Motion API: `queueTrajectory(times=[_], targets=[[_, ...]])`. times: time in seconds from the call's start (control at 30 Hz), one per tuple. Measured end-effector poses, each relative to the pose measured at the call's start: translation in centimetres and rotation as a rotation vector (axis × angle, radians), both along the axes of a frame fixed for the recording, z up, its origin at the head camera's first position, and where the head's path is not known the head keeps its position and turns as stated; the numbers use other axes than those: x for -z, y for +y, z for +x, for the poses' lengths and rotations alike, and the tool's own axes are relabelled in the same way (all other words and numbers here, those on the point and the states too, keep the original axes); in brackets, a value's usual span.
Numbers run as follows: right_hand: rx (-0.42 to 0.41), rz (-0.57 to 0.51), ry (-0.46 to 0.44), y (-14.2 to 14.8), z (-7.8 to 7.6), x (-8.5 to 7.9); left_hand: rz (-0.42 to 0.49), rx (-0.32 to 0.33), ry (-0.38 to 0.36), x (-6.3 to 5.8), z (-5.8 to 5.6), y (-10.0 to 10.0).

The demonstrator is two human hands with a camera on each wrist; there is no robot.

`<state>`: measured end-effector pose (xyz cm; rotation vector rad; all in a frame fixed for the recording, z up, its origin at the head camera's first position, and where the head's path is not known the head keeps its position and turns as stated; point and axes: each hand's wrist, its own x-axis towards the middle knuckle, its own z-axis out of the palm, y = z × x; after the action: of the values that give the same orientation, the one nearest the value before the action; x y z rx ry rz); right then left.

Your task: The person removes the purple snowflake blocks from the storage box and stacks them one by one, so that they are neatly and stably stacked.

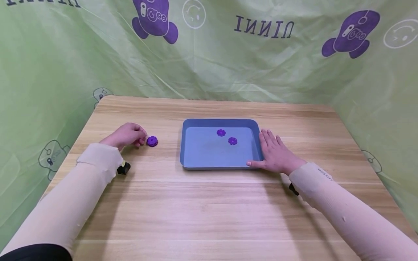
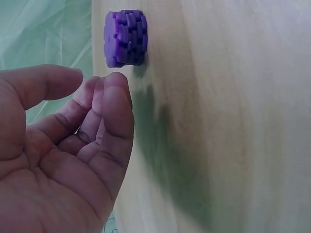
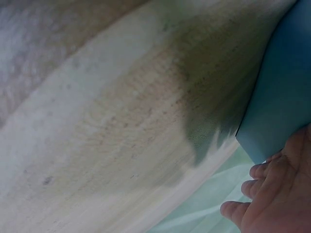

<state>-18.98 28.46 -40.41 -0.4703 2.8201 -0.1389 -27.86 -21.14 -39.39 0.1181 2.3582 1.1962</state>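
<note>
A short stack of purple flower-shaped discs (image 1: 152, 141) stands on the table, its notched edges plain in the left wrist view. Right beside it is my left hand (image 1: 128, 135), fingers loosely bent, thumb apart from the fingertips (image 2: 118, 90) and nothing between them. Two single purple discs, an upper one (image 1: 221, 132) and a lower one (image 1: 233, 141), lie flat inside a blue rectangular tray (image 1: 209, 168). At the tray's right side my right hand (image 1: 275, 154) rests with straight fingers along the wall, the thumb over the near right corner.
The wooden table (image 1: 196, 217) reaches back to a green printed curtain (image 1: 212, 69), which also hangs on both sides. Small black wrist devices show under the sleeves, one at the left wrist (image 1: 124, 168) and one at the right wrist (image 1: 293, 189).
</note>
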Motion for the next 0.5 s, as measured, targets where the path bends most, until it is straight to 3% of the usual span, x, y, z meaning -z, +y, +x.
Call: queueTrajectory(times=[0.13, 0.23, 0.37, 0.5], targets=[[-0.004, -0.008, 0.000, 0.0, 0.0, 0.0, -0.025, -0.007, 0.050, -0.3, -0.2, 0.1], [-0.008, -0.016, 0.001, 0.0, 0.0, 0.0, -0.035, -0.053, 0.102, -0.6, -0.4, 0.4], [-0.008, -0.016, 0.003, 0.0, 0.0, -0.1, -0.006, -0.121, 0.158, -1.0, -0.9, 1.3], [-0.005, -0.013, 0.002, 0.0, -0.1, -0.1, 0.038, -0.124, 0.172, -1.7, -1.2, 3.0]])
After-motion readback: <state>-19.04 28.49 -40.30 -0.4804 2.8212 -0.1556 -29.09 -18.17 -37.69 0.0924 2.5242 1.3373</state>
